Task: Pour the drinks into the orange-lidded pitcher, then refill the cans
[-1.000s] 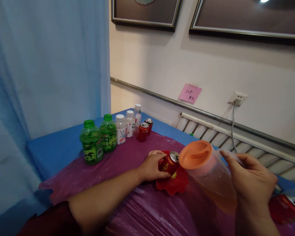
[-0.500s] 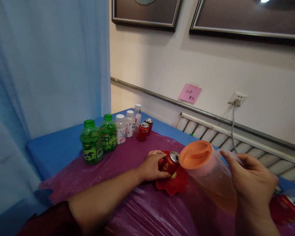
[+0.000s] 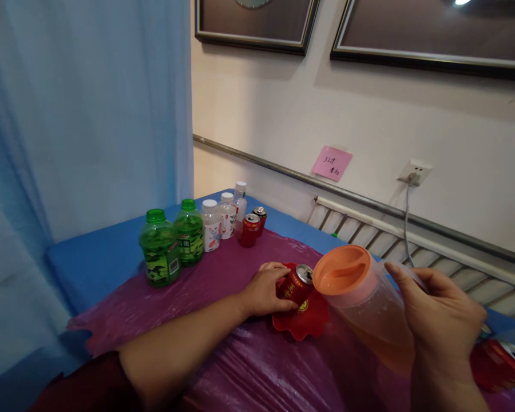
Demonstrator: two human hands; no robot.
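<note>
My left hand point(image 3: 268, 290) is wrapped round a red drink can point(image 3: 295, 286), which leans slightly with its opened top toward the right. Beneath the can lies a red scalloped mat point(image 3: 311, 320) with a yellow emblem. My right hand point(image 3: 444, 320) grips the handle of a clear plastic pitcher point(image 3: 371, 323). Its orange lid point(image 3: 342, 270) tilts toward the can, with the spout side close to the can's opening. Amber liquid sits in the lower part of the pitcher. Whether any liquid is running out cannot be made out.
Two green bottles point(image 3: 159, 252), several white-capped bottles point(image 3: 212, 226) and two red cans point(image 3: 249, 230) stand at the back left. Another red can point(image 3: 500, 366) is at the lower right. Purple plastic sheeting point(image 3: 240, 366) covers the blue table point(image 3: 94, 246). A radiator point(image 3: 373, 240) runs along the wall.
</note>
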